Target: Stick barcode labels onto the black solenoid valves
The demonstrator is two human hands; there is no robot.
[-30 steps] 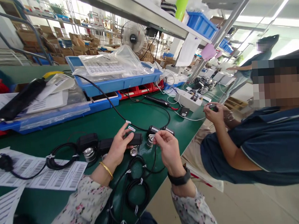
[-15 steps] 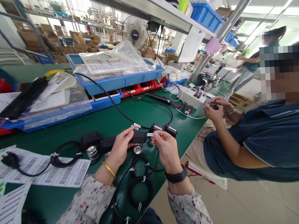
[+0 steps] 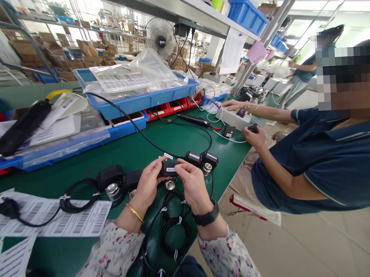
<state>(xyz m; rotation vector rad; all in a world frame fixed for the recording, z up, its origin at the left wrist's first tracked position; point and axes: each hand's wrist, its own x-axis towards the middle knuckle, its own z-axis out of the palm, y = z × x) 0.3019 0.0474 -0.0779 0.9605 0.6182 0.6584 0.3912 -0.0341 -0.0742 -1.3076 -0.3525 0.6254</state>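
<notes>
My left hand [image 3: 147, 182] is closed around the left end of a black boxy device [image 3: 167, 164] with a round silver metal fitting [image 3: 170, 184] below it. A small white printed label [image 3: 171, 170] lies against the device's front face. The fingertips of my right hand [image 3: 192, 182] are pinched at the label's right end, touching the device. Another narrow white label [image 3: 168, 156] shows at my left index fingertip. Similar black devices with metal fittings stand to the left [image 3: 110, 177] and right [image 3: 209, 160]. Coiled black cables [image 3: 175, 236] lie below my hands.
Sheets of barcode labels [image 3: 83, 216] lie at the left, with a plug [image 3: 9, 207] on them. Blue trays [image 3: 146, 103] of bagged papers stand behind. At the right a co-worker [image 3: 298, 165] sits holding a small black object, one hand reaching to a white box [image 3: 233, 117].
My right hand has brought the label left onto the device's front, where it previously stuck out beyond the right end. The co-worker's one hand has moved away to the white box.
</notes>
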